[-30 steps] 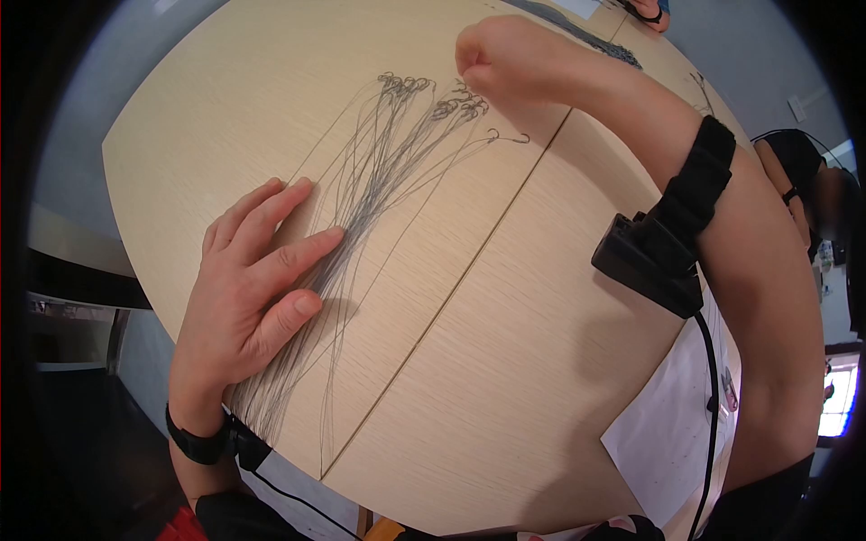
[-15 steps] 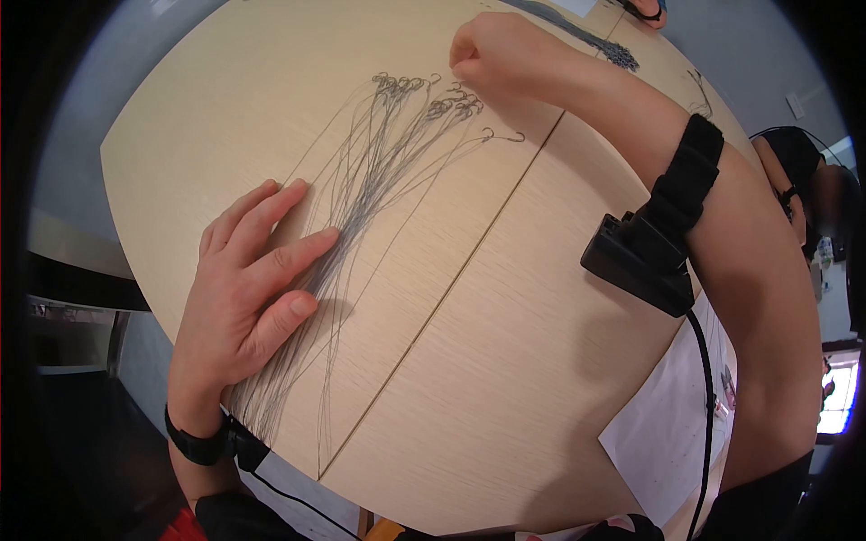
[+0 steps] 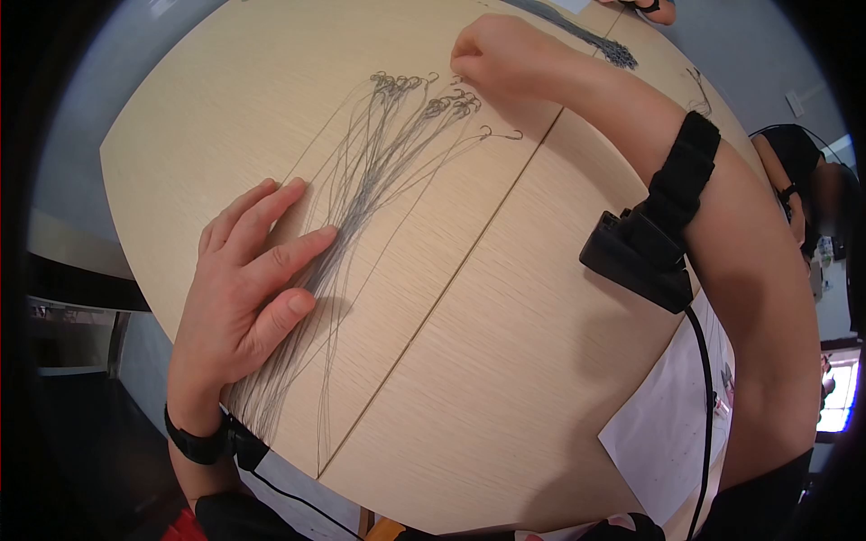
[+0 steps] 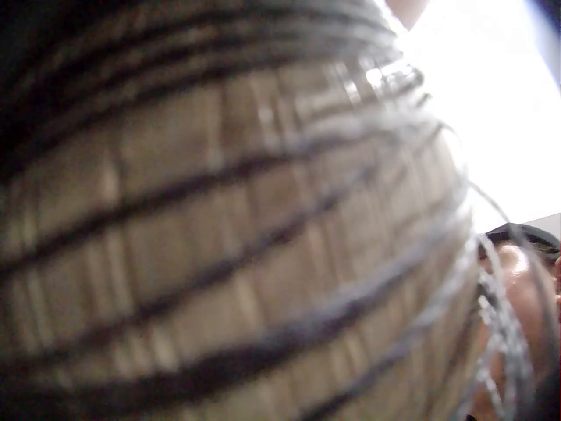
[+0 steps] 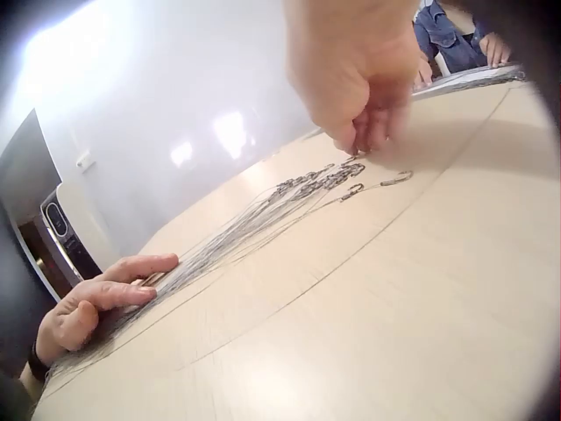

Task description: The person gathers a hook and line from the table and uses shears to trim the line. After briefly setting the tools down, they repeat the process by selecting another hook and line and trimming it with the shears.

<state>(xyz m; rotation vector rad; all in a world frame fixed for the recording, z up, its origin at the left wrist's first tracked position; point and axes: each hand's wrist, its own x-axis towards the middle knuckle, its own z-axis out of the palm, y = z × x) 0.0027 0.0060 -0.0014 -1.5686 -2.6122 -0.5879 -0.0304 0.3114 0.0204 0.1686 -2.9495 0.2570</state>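
A bundle of thin grey fishing lines point(image 3: 361, 203) runs across the wooden table, fanning out at its far end into fish hooks point(image 3: 465, 104). My left hand point(image 3: 239, 284) rests over the lines with its fingers spread, the index fingertip touching the bundle. Beyond the hooks, my right hand point(image 3: 505, 59) has its fingers curled together, and in the right wrist view its fingertips pinch at a small hook point(image 5: 353, 159) on the tabletop. Close, blurred lines point(image 4: 289, 228) fill most of the left wrist view.
A second bundle of grey lines point(image 3: 577, 34) lies at the far side, near another person's hand point(image 3: 658, 11). A seam point(image 3: 451, 279) crosses the table point(image 3: 505, 379). White paper point(image 3: 663, 424) lies at the near right, with a black cable point(image 3: 706, 397) over it.
Both hands keep nearly the same places, the left on the lines and the right at the hooks. The head view has shifted slightly.
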